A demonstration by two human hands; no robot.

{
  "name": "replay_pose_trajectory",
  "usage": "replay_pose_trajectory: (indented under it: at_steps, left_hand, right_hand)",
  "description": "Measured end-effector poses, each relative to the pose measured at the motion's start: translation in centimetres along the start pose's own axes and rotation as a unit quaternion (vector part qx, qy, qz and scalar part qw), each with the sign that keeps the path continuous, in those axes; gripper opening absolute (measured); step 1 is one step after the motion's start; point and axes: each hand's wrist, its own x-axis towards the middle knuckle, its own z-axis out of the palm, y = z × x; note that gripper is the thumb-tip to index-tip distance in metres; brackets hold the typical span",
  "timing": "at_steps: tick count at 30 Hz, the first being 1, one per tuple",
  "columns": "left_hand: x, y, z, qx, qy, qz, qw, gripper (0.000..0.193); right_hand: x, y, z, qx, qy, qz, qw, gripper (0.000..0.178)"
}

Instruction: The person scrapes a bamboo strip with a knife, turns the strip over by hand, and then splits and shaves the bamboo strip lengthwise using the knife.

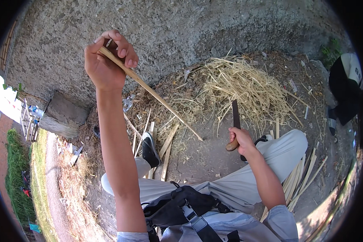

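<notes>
Raised high on the left, my left hand point(111, 60) grips one end of a long, pale bamboo strip point(161, 99) between thumb and palm, its other fingers loosely curled. The strip slants down to the right, its far tip close to the ground in front of me. My right hand point(242, 141) is closed round the wooden handle point(232, 145) of a knife with a dark, straight blade point(235, 115). The blade points away from me and stays apart from the strip. Beyond it lies a heap of thin bamboo shavings point(246, 86).
A rough grey wall point(161, 36) rises ahead. Split bamboo strips point(300, 177) lie beside my right leg, and more point(167, 151) near my black shoe point(150, 150). A concrete block point(64, 115) stands at left; a black and white cloth item point(347, 84) is at far right.
</notes>
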Motion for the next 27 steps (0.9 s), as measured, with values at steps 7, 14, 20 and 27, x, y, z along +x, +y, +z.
replay_pose_trajectory:
  at_steps: [7,14,20,27]
  left_hand:
    - [0.2,0.2,-0.4,-0.016,-0.002,-0.01,1.0,0.037]
    - [0.0,0.4,0.5,-0.028,-0.012,-0.013,0.999,0.038]
    - [0.1,0.4,-0.2,-0.032,-0.087,-0.062,0.994,0.039]
    - [0.2,-1.0,3.0,0.111,0.177,0.004,0.978,0.035]
  right_hand:
    - [0.2,0.1,0.3,-0.004,0.02,0.011,1.0,0.02]
    - [0.7,0.4,-0.2,-0.012,0.014,0.003,1.0,0.02]
    - [0.6,0.8,-0.4,-0.009,0.022,-0.023,0.999,0.015]
    - [2.2,-0.1,-1.6,0.137,0.108,-0.026,0.984,0.005]
